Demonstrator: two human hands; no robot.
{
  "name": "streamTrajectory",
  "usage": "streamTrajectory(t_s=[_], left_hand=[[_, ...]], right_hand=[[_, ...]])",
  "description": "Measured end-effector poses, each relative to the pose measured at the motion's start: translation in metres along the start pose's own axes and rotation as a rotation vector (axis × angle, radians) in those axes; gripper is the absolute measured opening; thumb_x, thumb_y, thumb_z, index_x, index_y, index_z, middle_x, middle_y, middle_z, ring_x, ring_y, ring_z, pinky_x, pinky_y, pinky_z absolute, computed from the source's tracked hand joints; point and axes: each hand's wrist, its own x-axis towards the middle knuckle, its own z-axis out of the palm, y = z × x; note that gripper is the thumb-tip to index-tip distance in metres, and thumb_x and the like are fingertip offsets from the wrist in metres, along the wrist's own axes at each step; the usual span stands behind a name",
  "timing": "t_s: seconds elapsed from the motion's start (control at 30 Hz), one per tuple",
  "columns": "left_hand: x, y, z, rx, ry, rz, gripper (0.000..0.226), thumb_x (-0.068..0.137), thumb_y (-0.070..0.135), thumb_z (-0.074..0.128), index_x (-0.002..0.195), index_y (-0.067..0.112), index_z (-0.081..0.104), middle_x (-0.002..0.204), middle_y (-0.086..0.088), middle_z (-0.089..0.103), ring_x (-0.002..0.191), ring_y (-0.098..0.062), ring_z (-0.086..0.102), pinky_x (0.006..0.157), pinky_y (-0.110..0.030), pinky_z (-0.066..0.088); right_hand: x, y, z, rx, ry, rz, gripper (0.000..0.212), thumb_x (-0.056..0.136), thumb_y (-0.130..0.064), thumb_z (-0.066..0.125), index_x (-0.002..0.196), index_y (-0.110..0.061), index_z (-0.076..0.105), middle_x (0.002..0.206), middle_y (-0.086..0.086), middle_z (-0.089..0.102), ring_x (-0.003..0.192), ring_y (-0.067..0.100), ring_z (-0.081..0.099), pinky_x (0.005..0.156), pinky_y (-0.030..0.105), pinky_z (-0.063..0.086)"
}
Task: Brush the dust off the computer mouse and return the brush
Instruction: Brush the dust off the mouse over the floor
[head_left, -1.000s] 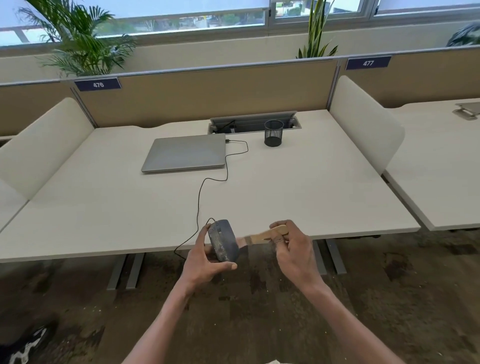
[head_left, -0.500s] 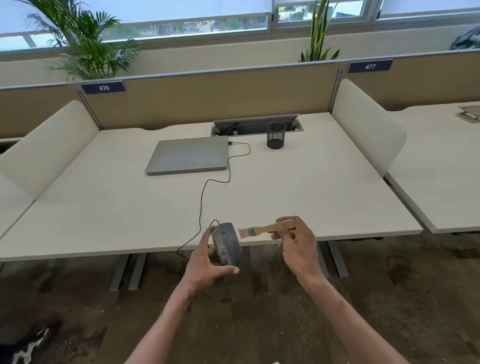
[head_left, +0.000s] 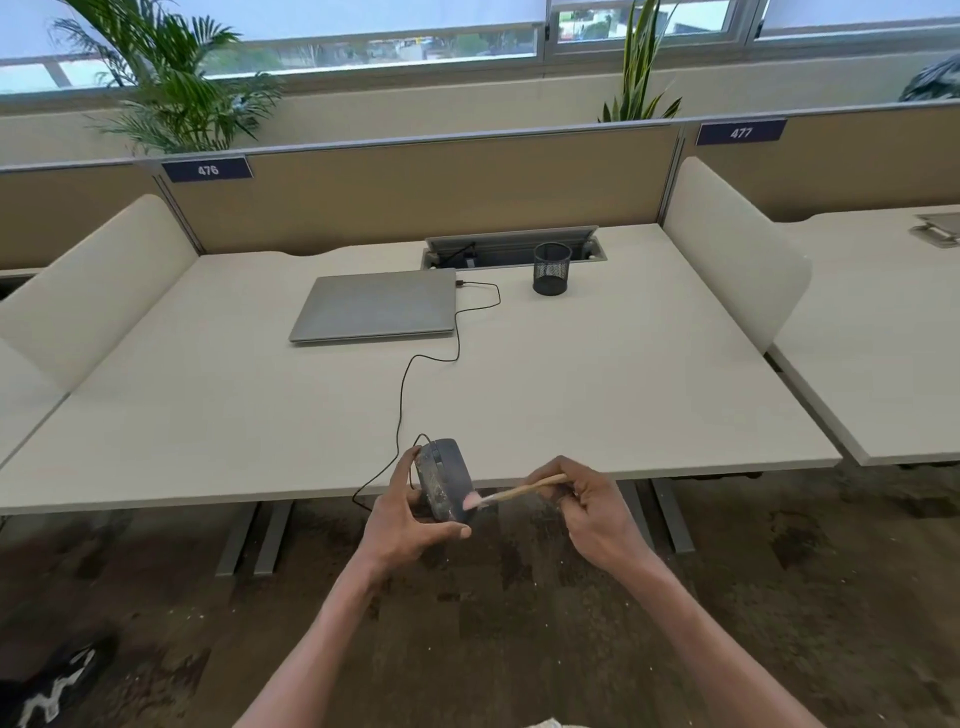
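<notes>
A wide, pale rectangular desk (head_left: 597, 395) carries a closed flat grey laptop (head_left: 376, 313) and a black mesh pen cup (head_left: 551, 268). Just off the desk's near edge, the left hand (head_left: 410, 519) grips a dusty dark grey corded computer mouse (head_left: 444, 486) between thumb and fingers, tilted on its side. The right hand (head_left: 597, 512) pinches a thin wooden-handled brush (head_left: 519, 491), its pale bristles touching the mouse's lower right side.

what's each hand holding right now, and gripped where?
Left hand holds the computer mouse by its sides, thumb under the near end. Right hand pinches the brush at the far end of its wooden handle, bristles against the mouse.
</notes>
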Motion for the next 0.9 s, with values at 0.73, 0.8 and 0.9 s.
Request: streamTrajectory(t_s=[0.73,0.8,0.9], left_hand=[[0.004,0.006,-0.002,-0.034,-0.010,-0.029,0.129,0.053,0.040,0.097,0.152,0.041,0.014,0.102,-0.002,0.074,0.085,-0.010,0.074,0.078,-0.014,0.050],[0.004,0.008,-0.002,-0.027,-0.025,-0.022,0.130,0.051,0.041,0.097,0.150,0.043,0.015,0.100,-0.001,0.075,0.085,-0.009,0.074,0.078,-0.013,0.051],[0.003,0.012,-0.001,0.001,-0.046,0.006,0.131,0.050,0.044,0.097,0.151,0.043,0.013,0.101,0.000,0.075,0.087,-0.008,0.073,0.082,-0.016,0.054]], right_hand=[[-0.017,-0.022,0.007,-0.239,0.100,-0.115,0.017,0.096,-0.005,0.061,0.106,-0.012,0.072,0.072,-0.027,0.054,0.069,-0.010,0.058,0.055,0.006,0.039],[-0.007,-0.021,0.006,-0.184,0.171,-0.091,0.018,0.095,-0.004,0.063,0.107,-0.014,0.072,0.081,-0.022,0.062,0.076,-0.012,0.060,0.060,0.004,0.043],[0.012,-0.017,0.008,-0.168,0.207,-0.055,0.015,0.095,-0.012,0.065,0.107,-0.017,0.074,0.093,-0.011,0.071,0.084,-0.007,0.062,0.070,0.010,0.049]])
